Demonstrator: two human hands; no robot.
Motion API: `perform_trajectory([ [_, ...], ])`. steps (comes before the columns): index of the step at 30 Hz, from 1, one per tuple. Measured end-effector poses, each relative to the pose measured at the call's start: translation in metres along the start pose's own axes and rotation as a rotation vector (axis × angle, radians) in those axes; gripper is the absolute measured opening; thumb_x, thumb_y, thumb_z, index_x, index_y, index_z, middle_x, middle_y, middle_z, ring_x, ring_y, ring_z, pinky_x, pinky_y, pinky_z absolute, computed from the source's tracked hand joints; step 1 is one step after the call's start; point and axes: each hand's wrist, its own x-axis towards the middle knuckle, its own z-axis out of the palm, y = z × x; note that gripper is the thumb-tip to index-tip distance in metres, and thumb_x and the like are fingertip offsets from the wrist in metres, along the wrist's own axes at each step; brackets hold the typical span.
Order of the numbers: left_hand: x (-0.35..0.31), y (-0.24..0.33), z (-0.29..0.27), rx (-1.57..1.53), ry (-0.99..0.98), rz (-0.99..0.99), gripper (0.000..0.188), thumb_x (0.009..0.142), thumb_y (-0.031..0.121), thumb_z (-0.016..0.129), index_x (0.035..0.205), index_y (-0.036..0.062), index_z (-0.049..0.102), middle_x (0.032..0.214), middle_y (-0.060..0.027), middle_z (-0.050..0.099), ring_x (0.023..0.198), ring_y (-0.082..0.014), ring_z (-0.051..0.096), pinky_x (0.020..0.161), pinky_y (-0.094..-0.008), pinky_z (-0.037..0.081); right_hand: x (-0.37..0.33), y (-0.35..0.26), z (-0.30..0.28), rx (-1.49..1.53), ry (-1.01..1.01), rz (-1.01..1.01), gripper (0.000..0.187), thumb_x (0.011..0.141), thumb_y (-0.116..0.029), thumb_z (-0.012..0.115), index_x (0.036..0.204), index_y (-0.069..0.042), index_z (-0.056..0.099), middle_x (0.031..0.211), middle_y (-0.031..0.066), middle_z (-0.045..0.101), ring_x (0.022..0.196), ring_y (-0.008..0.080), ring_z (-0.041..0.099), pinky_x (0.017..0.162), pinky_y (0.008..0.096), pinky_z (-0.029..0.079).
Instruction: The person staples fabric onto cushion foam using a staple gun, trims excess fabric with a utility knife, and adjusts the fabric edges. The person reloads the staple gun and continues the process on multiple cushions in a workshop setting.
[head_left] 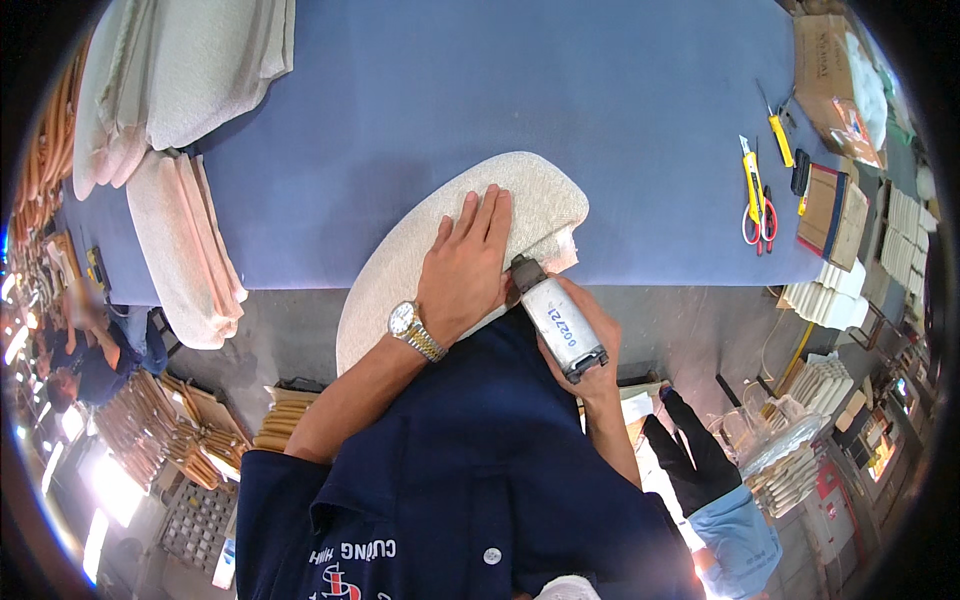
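The left hand lies flat on top of a big, curved, light beige cloth-covered pad, its fingers out straight. I cannot tell what its thumb does. The right hand is wrapped around a silver-grey metal hand tool with a black nose. The nose is close by the left hand, at the pad's near edge, but I cannot see if it touches. The pad is under the left hand, partly on the blue table and partly sticking out past its edge.

The cushion has rough cloth, the tool smooth metal.
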Motion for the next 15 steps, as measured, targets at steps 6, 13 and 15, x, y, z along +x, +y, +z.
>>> perform_trajectory([
  [6,-0.002,0.004,0.006,-0.009,0.019,0.010,0.087,0.080,0.010,0.074,0.155,-0.0034,0.033,0.159,-0.0248,0.039,0.147,-0.0439,0.039,0.115,-0.0590,0.040,0.004,-0.009,-0.003,-0.012,-0.037,0.088,0.053,0.079,-0.005,0.075,0.130,0.003,0.062,0.112,0.0152,0.070,0.095,0.0218,0.071,0.086,0.0302,0.054],
  [13,-0.002,-0.003,0.006,0.035,0.059,0.096,0.083,0.086,0.021,0.069,0.155,-0.0056,0.032,0.158,-0.0273,0.040,0.140,-0.0468,0.047,0.111,-0.0598,0.042,-0.003,-0.008,0.014,0.021,0.046,0.097,0.052,0.084,-0.012,0.076,0.130,0.005,0.060,0.113,0.0154,0.068,0.101,0.0227,0.068,0.090,0.0332,0.052],
  [15,-0.011,-0.003,0.002,0.116,-0.015,0.005,0.090,0.085,0.020,0.071,0.160,0.0006,0.026,0.161,-0.0278,0.035,0.142,-0.0469,0.045,0.112,-0.0596,0.042,-0.013,0.018,0.017,0.021,0.068,0.007,0.062,0.084,-0.026,0.081,0.133,0.006,0.059,0.123,0.0209,0.068,0.110,0.0296,0.068,0.095,0.0380,0.053],
])
